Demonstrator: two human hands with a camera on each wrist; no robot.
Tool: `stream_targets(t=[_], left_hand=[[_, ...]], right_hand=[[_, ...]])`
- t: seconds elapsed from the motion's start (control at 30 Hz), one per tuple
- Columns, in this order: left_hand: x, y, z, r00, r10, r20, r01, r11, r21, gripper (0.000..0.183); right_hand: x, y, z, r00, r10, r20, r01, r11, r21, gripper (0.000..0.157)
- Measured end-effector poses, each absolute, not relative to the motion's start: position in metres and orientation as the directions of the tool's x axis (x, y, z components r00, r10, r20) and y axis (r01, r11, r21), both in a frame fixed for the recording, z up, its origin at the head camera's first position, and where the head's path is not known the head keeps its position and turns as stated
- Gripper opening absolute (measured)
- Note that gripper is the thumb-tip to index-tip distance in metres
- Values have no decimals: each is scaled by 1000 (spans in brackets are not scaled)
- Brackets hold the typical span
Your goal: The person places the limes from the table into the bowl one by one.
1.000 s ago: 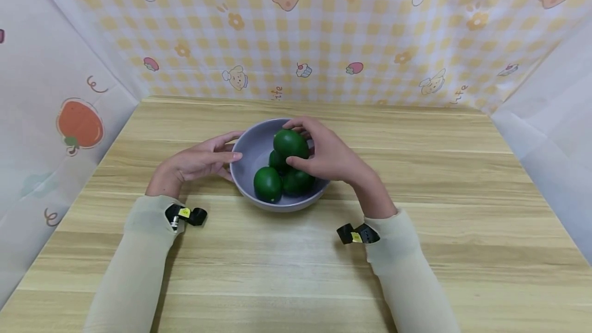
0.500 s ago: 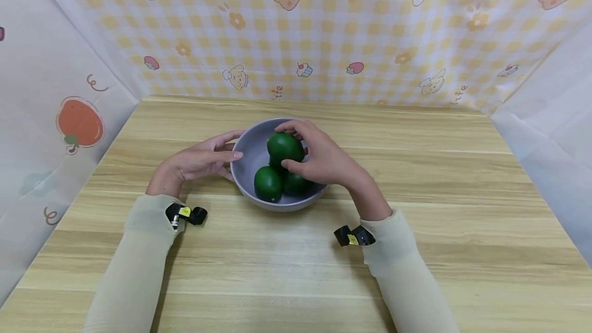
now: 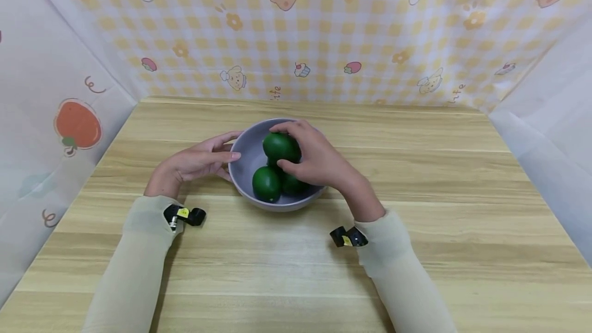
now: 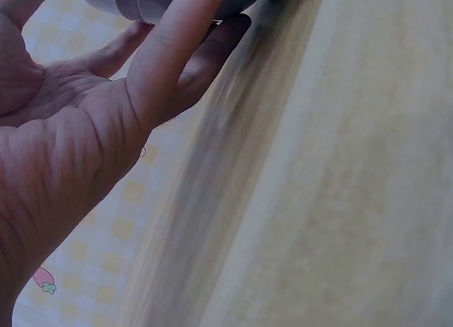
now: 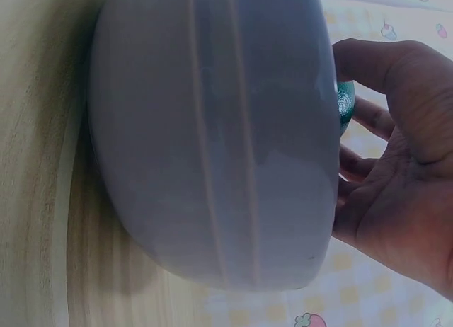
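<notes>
A grey-purple bowl (image 3: 248, 150) stands on the wooden table, with several dark green limes in it. My left hand (image 3: 201, 161) holds the bowl's left side, thumb at the rim and fingers along the outer wall. Over the bowl, my right hand (image 3: 316, 161) grips one lime (image 3: 280, 147) between thumb and fingers, above the others. Another lime (image 3: 266, 184) lies at the front of the bowl, and one (image 3: 294, 184) beside it is partly covered by my right hand. In the right wrist view the bowl's outer wall (image 5: 212, 143) hides most of the held lime (image 5: 345, 104).
Wooden table top (image 3: 259, 266) extends around the bowl on all sides. A yellow checked cloth (image 3: 324, 30) hangs behind the table, and white cloth (image 3: 51, 96) closes off the left side. Each wrist wears a small black camera (image 3: 185, 215).
My right hand has moved slightly left with the lime, further over the middle of the bowl. My left hand and the bowl have stayed in place.
</notes>
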State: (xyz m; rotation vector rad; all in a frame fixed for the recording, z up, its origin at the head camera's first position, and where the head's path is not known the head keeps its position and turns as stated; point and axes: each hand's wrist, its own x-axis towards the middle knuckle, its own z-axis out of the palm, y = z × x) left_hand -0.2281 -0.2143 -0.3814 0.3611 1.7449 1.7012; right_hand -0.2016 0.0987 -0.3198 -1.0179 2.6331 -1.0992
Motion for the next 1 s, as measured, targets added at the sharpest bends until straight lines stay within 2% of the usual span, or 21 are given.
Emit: stream_targets(t=[0.5,1.0], left_hand=[[-228,-215,-382,-741,619,-260,-248,107,963,73],[-228,-214,-382,-745,611,-266,-252,110,961,74]], right_hand=[[-202,96,-322,-779,-604,167,-545,522,-657,61],[-203,102,-321,-809,-562,175,-510,521,-685,52]])
